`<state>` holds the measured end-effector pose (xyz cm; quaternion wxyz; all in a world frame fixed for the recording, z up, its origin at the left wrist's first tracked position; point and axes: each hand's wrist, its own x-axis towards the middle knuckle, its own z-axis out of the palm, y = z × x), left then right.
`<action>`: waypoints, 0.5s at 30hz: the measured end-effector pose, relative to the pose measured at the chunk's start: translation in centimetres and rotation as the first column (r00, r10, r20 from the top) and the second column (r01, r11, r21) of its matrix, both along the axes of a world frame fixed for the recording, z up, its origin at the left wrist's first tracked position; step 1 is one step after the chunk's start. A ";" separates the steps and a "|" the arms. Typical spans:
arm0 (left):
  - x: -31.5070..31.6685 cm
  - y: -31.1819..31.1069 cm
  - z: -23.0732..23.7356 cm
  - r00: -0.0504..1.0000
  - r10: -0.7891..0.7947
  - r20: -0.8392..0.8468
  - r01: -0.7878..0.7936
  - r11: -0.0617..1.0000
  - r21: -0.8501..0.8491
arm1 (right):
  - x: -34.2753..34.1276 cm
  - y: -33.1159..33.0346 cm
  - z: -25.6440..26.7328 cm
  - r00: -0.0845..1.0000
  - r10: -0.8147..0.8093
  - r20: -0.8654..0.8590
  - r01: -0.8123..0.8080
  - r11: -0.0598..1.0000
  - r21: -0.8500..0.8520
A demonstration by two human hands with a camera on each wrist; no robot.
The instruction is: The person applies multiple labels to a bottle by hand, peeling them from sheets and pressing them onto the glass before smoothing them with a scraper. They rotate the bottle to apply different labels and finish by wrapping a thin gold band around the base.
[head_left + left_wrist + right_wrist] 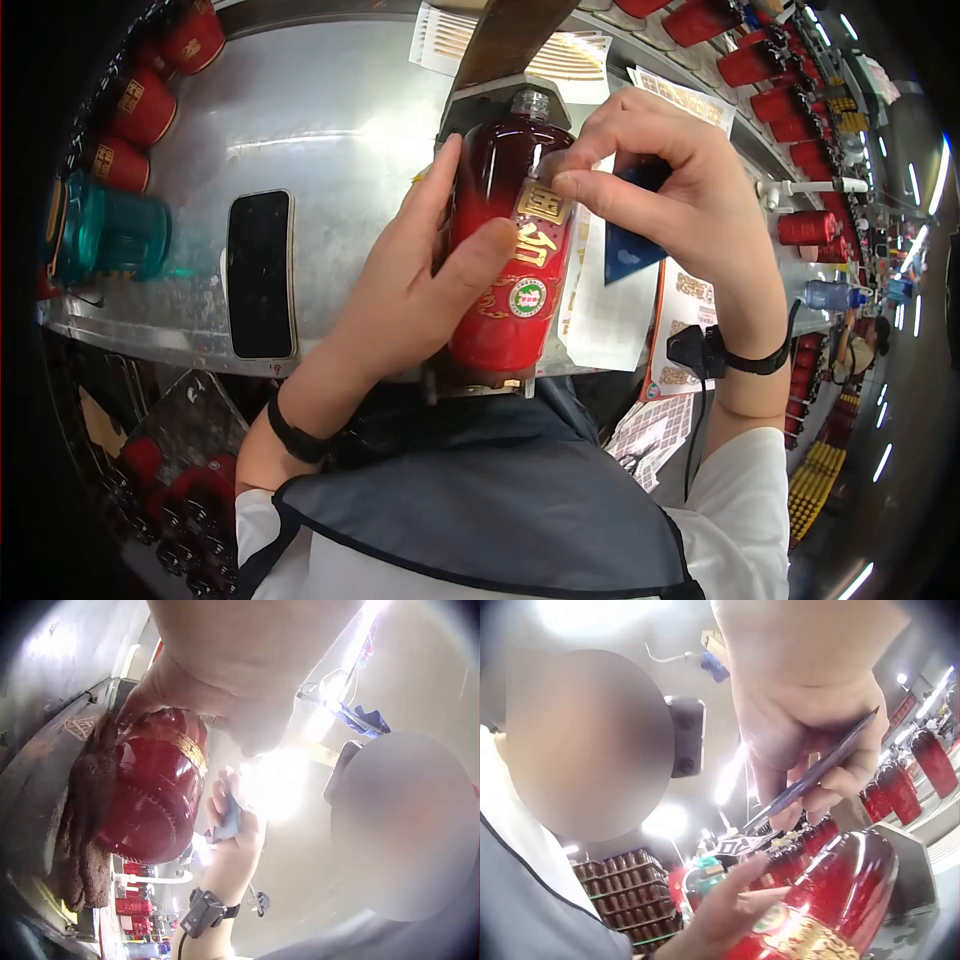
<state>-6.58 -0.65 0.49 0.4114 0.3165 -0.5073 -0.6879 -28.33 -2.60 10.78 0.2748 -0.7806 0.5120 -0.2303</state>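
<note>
A glossy red bottle, dark toward its open threaded neck, lies in a metal holder. Gold characters and a round green-and-white emblem mark its front. My left hand rests on it, fingers straight along the left side and thumb pressing beside the characters. At the label's upper right edge, my right hand pinches a clear film between thumb and forefinger. A flat dark-blue scraper is tucked under that hand's other fingers. Brown cloth pads the holder beneath the bottle.
A black phone lies on the metal table, left of the bottle. Farther left stand a teal jug and several red containers. Sheets with gold prints lie at right, and a white pipe juts beyond them.
</note>
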 end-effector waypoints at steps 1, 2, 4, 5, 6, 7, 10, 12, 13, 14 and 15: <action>-0.3 0.0 -0.1 1.000 0.003 -0.002 -0.003 1.000 0.004 | 0.0 -0.2 -0.5 0.999 -0.036 -0.018 0.035 0.998 -0.056; -0.7 0.0 -0.1 0.999 0.015 0.029 -0.015 1.000 -0.015 | 0.1 -0.2 -0.5 0.999 -0.034 -0.019 0.033 0.998 -0.053; -1.1 0.0 -0.6 0.998 0.022 0.059 -0.020 0.999 -0.029 | 0.3 0.1 -0.4 0.994 -0.045 -0.102 0.034 0.994 -0.104; -1.5 0.1 -1.3 0.996 0.063 0.059 -0.057 0.993 -0.106 | 0.3 0.1 -0.3 0.993 -0.052 -0.103 0.041 0.994 -0.100; -1.7 0.1 -1.7 0.993 0.104 0.056 -0.093 0.979 -0.182 | 0.4 0.2 -0.2 0.991 -0.040 -0.124 0.028 0.994 -0.102; -1.8 0.1 -1.7 0.994 0.097 0.056 -0.086 0.980 -0.181 | 0.4 0.2 -0.1 0.989 -0.029 -0.146 0.014 0.994 -0.104; -1.8 0.3 -1.9 0.986 0.115 0.117 -0.088 0.973 -0.211 | 0.5 0.2 -0.2 0.989 -0.051 -0.140 0.043 0.997 -0.057; -1.8 0.3 -1.9 0.988 0.104 0.112 -0.078 0.974 -0.214 | 0.5 0.1 -0.4 0.992 -0.054 -0.116 0.050 0.998 -0.034; -1.8 0.4 -1.7 0.988 0.104 0.113 -0.078 0.974 -0.212 | 0.5 0.1 -0.4 0.994 -0.058 -0.092 0.057 0.998 -0.014; -1.7 0.4 -1.5 0.990 0.098 0.105 -0.075 0.976 -0.203 | 0.4 0.0 -0.7 0.994 -0.059 -0.091 0.058 0.998 -0.012; -1.7 0.4 -1.4 0.991 0.091 0.097 -0.071 0.978 -0.195 | 0.3 -0.1 -1.2 0.998 -0.064 -0.023 0.064 0.997 -0.032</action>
